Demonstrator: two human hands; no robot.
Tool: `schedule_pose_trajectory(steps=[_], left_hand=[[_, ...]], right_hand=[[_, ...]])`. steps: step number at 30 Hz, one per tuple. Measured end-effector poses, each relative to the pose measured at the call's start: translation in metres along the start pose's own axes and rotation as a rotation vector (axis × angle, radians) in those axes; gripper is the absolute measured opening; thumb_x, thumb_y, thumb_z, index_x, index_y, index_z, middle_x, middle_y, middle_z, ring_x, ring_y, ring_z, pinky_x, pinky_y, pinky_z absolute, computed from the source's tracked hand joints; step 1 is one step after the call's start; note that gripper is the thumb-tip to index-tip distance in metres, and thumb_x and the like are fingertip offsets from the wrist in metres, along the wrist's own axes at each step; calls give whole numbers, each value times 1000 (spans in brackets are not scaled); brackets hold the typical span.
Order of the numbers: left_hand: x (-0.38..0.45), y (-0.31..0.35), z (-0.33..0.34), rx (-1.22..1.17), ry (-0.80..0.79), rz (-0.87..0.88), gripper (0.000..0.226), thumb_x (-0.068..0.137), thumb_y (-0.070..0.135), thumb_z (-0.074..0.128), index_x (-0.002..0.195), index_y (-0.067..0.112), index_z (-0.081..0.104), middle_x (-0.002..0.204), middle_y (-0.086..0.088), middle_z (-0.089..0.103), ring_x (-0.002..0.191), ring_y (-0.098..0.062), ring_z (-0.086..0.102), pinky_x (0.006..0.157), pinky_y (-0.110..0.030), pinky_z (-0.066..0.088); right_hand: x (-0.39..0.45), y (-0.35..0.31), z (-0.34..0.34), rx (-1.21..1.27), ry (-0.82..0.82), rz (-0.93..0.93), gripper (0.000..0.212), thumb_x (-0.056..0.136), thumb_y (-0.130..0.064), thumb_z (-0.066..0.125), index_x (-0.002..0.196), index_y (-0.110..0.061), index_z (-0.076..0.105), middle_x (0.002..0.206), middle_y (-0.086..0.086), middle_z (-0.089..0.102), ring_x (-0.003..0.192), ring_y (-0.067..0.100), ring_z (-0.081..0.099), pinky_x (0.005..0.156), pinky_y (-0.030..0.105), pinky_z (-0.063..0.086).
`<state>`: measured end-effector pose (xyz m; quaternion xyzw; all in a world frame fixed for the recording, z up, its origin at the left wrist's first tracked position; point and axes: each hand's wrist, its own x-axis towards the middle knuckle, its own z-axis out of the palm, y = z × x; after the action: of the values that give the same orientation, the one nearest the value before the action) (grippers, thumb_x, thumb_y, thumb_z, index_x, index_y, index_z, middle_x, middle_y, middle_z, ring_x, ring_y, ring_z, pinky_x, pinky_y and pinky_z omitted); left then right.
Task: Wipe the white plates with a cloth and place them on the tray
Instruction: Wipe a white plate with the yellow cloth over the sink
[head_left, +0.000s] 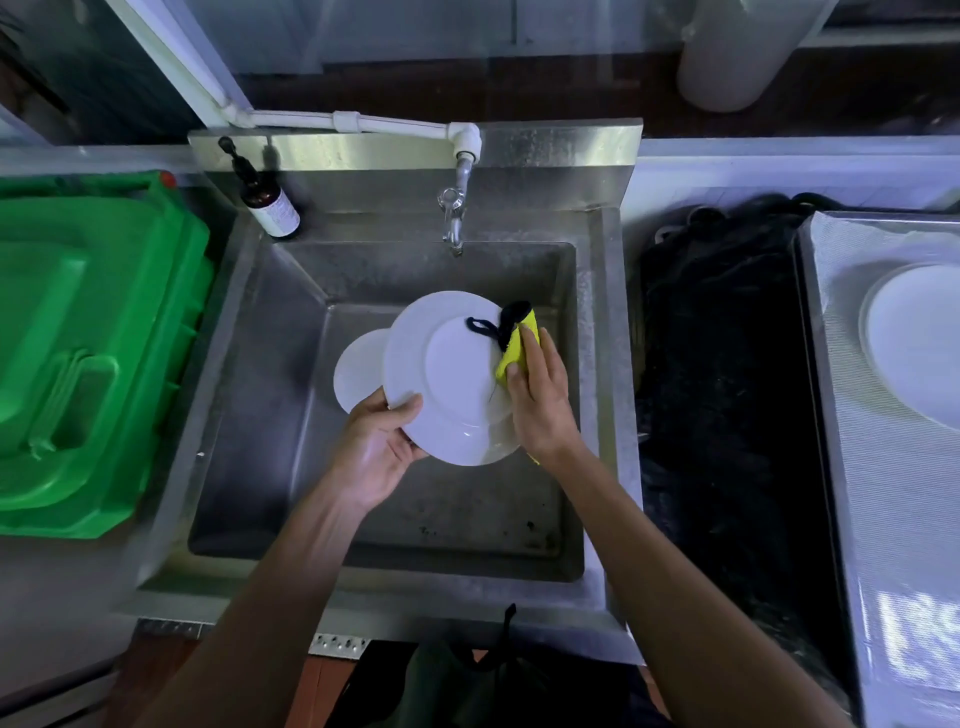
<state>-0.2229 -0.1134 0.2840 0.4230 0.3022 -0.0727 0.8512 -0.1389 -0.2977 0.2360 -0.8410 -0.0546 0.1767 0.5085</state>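
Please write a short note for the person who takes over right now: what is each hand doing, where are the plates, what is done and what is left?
Left hand grips the held plate by its lower rim, over the sink.
Right hand presses the yellow cloth on that plate's right edge.
A second plate lies behind it.
Done: one plate on the tray, right.
Left: finish wiping, move it to the tray, then the second plate.

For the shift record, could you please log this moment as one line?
left hand holds white plate over sink | right hand wipes with yellow cloth | one plate on tray
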Motion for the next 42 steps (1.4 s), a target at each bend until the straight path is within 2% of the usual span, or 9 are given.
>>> schedule_pose_trajectory(steps=[5,8,11,20,24,27,33,38,42], left_hand=[[-2,5,-5,117,-71,-7,48,84,1,68,131,9,61,132,-10,68,122,-34,64,79,-52,62],[-4,8,-7,201,-107,-28,52,82,7,65,134,8,59,135,-14,65,123,-36,63,85,-55,60],[-3,6,-4,275,-100,-50,49,80,8,67,129,6,63,131,-17,67,119,-38,64,79,-50,62],[6,4,2,309,-65,-43,38,77,8,70,116,7,72,115,-17,74,104,-32,72,72,-42,60],[11,3,5,306,-42,-16,25,85,-5,65,107,4,74,103,-16,74,96,-32,71,74,-40,60],[11,2,9,326,-20,-13,27,88,-14,53,102,2,69,92,-13,71,88,-28,69,67,-35,57],[8,2,11,338,2,-8,30,90,-9,57,118,-3,66,110,-23,67,100,-37,66,79,-43,53],[5,3,14,371,30,-10,39,71,7,71,110,4,72,108,-21,70,98,-36,67,83,-47,51],[5,4,11,366,3,-19,42,72,8,70,114,5,71,115,-19,73,105,-36,69,86,-49,55]], right_hand=[[16,-8,-11,-7,-16,-39,52,109,-37,31,159,-29,20,167,-6,11,153,13,7,126,45,12],[25,-16,-15,-52,-29,-79,50,110,-37,30,158,-31,23,167,-6,15,153,15,10,125,47,14],[32,-26,-17,-160,-53,-146,48,109,-36,29,157,-33,27,166,-7,18,152,18,14,122,51,16],[13,-49,0,-371,-112,-387,48,109,-30,34,156,-32,30,168,-5,13,155,20,5,121,55,5],[-2,-51,13,-362,-138,-455,49,108,-27,37,156,-31,32,168,-6,10,156,19,-2,121,57,-2],[-10,-48,19,-354,-159,-494,49,107,-25,39,155,-32,34,168,-6,11,155,20,-2,121,57,-2],[4,-44,16,-376,-164,-461,46,108,-34,34,155,-38,33,168,-9,12,155,17,1,120,56,1],[27,-39,8,-355,-136,-338,48,107,-46,24,155,-45,24,168,-11,9,155,16,2,119,60,-2],[36,-27,0,-289,-103,-248,51,105,-52,20,156,-43,23,167,-11,13,153,17,10,119,59,11]])
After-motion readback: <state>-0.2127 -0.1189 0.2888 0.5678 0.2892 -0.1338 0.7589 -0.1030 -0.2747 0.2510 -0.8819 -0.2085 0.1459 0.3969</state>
